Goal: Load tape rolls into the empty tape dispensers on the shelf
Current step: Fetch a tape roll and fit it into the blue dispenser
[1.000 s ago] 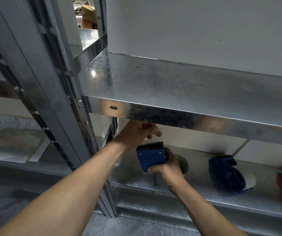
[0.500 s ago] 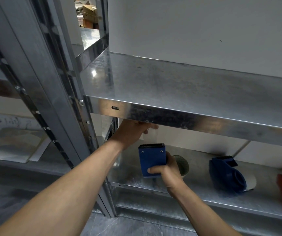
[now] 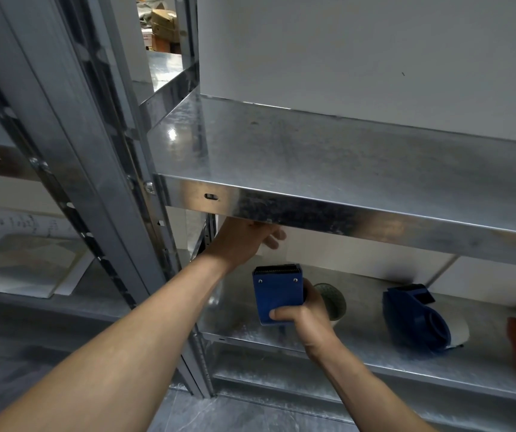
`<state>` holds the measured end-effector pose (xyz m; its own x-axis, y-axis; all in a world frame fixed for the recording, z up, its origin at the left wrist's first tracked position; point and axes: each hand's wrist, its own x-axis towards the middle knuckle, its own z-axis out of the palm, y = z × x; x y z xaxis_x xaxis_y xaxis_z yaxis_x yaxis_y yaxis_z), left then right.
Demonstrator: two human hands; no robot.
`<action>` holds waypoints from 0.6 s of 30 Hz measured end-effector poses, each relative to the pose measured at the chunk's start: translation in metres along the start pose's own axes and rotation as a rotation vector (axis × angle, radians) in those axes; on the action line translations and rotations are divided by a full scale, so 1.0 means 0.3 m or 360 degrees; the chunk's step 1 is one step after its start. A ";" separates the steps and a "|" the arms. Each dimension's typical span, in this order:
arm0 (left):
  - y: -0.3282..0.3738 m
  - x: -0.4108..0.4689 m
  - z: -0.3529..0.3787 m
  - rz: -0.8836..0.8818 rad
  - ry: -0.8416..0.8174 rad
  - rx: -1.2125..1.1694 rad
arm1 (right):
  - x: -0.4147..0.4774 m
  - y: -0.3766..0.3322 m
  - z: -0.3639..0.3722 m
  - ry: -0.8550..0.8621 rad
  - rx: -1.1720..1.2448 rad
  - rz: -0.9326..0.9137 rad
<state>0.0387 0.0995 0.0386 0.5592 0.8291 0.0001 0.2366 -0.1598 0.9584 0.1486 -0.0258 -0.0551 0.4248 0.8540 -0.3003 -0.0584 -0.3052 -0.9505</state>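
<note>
Held item: blue plastic tape dispenser (image 3: 277,294), toothed edge up, gripped by the right hand (image 3: 308,319) with the thumb curled across its lower end.
Roll: pale tape roll (image 3: 333,302), just behind the right hand.
Support: lower galvanised steel shelf (image 3: 375,353), beneath that hand.
Other hand: left hand (image 3: 244,241), up-left of the dispenser, under the upper steel shelf (image 3: 313,157); fingers partly hidden, grip cannot be told.
Neighbour: second dark blue dispenser with white roll (image 3: 415,319), well right of the right hand.

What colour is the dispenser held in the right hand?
Blue. The dispenser shows best in the head view, the only one available.
</note>
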 end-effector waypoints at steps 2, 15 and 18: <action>0.020 -0.011 0.013 0.0050 -0.0084 -0.0005 | 0.007 0.001 -0.003 0.0018 0.0016 0.0035; 0.065 -0.028 0.026 0.0014 -0.0129 -0.0064 | -0.009 -0.021 -0.003 -0.0025 -0.0024 -0.0016; 0.081 -0.036 0.031 0.0043 -0.0181 -0.0030 | -0.001 -0.026 -0.009 0.0044 0.0057 0.0005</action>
<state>0.0459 0.0816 0.0592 0.6520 0.7582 -0.0053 0.2058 -0.1702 0.9637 0.1513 -0.0247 -0.0476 0.4493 0.8409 -0.3016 -0.0919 -0.2923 -0.9519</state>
